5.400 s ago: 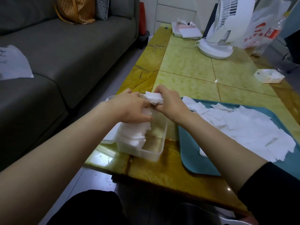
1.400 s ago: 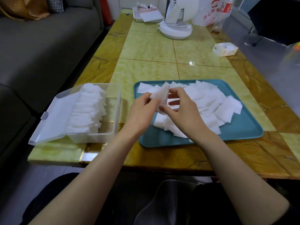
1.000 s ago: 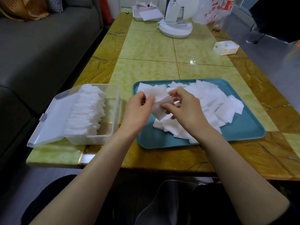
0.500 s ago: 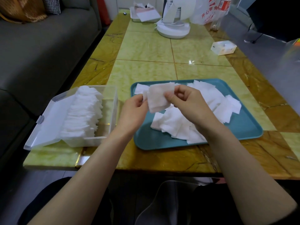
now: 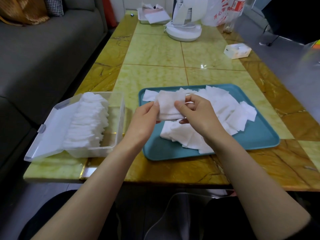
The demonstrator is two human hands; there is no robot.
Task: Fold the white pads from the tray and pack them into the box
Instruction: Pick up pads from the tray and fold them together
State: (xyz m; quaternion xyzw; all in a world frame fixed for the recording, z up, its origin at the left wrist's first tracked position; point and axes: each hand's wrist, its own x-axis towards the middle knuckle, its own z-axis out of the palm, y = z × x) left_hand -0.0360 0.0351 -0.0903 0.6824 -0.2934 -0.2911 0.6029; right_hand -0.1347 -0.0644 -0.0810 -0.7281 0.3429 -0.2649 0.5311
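Note:
A white pad [image 5: 168,106] is held up flat above the left part of the teal tray [image 5: 256,139]. My left hand [image 5: 144,121] pinches its left edge, and my right hand [image 5: 199,115] pinches its right side with the thumb on top. Several loose white pads [image 5: 223,110] lie spread over the tray. Left of the tray stands the clear plastic box [image 5: 119,116] with its lid open to the left, and a row of folded pads [image 5: 88,120] fills its left half.
A white fan base [image 5: 183,32], a plastic bag [image 5: 223,11] and a small white tray [image 5: 152,16] stand at the table's far end. A small white box [image 5: 237,51] sits far right. A grey sofa [image 5: 43,52] runs along the left.
Both hands lifted one pad off the tray's pile and spread it flat between them. 5.4 s ago they were over the box with a folded pad.

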